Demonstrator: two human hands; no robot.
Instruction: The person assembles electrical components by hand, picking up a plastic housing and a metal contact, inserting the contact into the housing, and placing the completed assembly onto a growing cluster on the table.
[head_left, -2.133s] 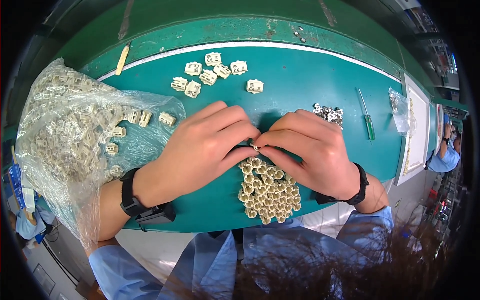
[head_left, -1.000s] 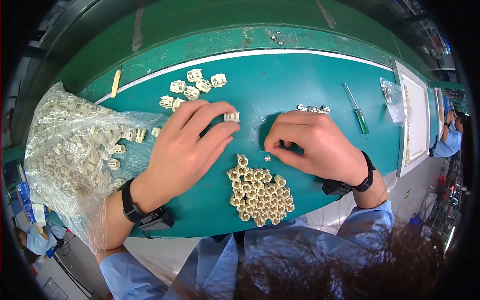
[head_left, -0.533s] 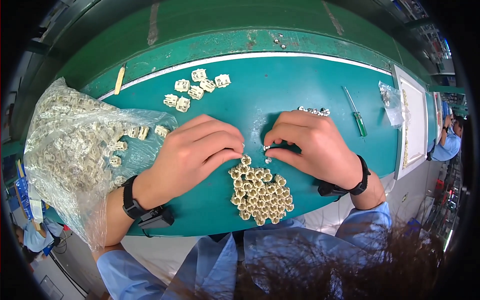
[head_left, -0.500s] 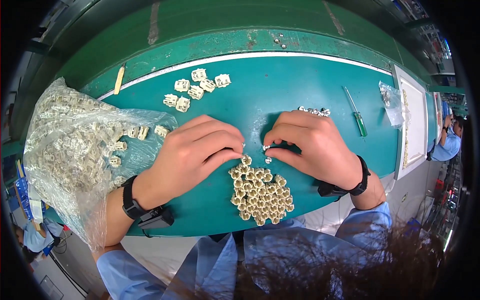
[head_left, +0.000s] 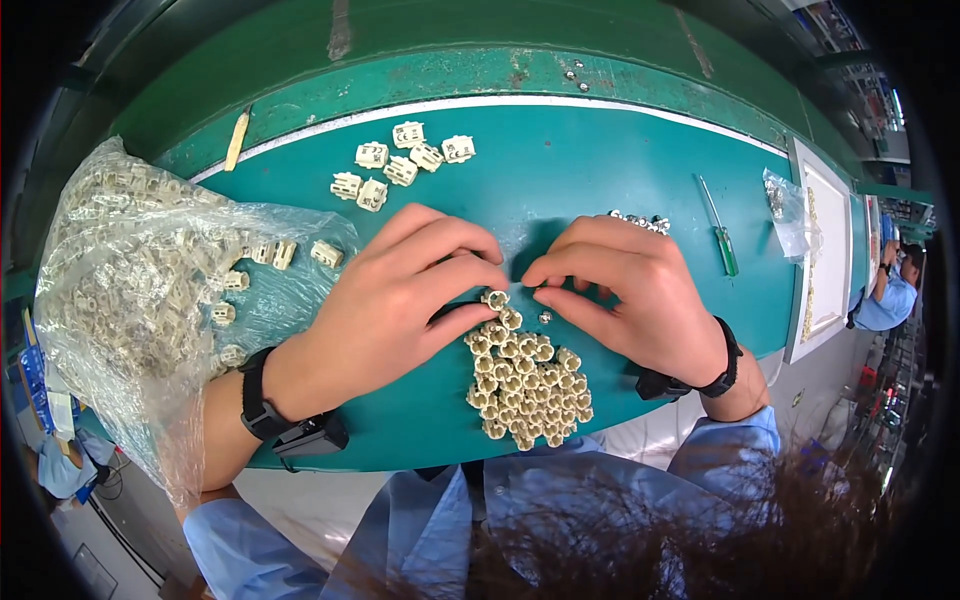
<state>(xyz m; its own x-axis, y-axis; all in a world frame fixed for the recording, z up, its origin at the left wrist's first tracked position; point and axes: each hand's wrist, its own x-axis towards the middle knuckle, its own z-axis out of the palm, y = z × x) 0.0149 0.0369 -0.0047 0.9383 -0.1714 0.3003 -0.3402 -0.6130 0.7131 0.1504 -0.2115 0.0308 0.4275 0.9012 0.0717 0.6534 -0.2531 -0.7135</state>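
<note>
My left hand [head_left: 410, 285] is closed, pinching a small cream plastic socket [head_left: 495, 299] between thumb and forefinger, its round opening turned up. Just below its fingertips begins a cluster of matching cream sockets [head_left: 527, 385], standing close together with their openings up. My right hand [head_left: 630, 290] hovers to the right, thumb and forefinger slightly apart with nothing visible between them. A small shiny metal piece [head_left: 545, 317] lies under its thumb. Beyond its knuckles sits a small pile of similar metal pieces [head_left: 645, 222].
On the left a clear plastic bag [head_left: 130, 270] spills cream parts. Several cream housings [head_left: 401, 170] lie at the back of the green mat [head_left: 560, 150]. A green-handled screwdriver [head_left: 724, 250], a small clear bag [head_left: 788, 215] and a white frame [head_left: 825, 250] are on the right.
A cream socket has come up between my left thumb and forefinger. The small metal piece seen at my right fingertips no longer shows there. The whole view has shifted slightly.
</note>
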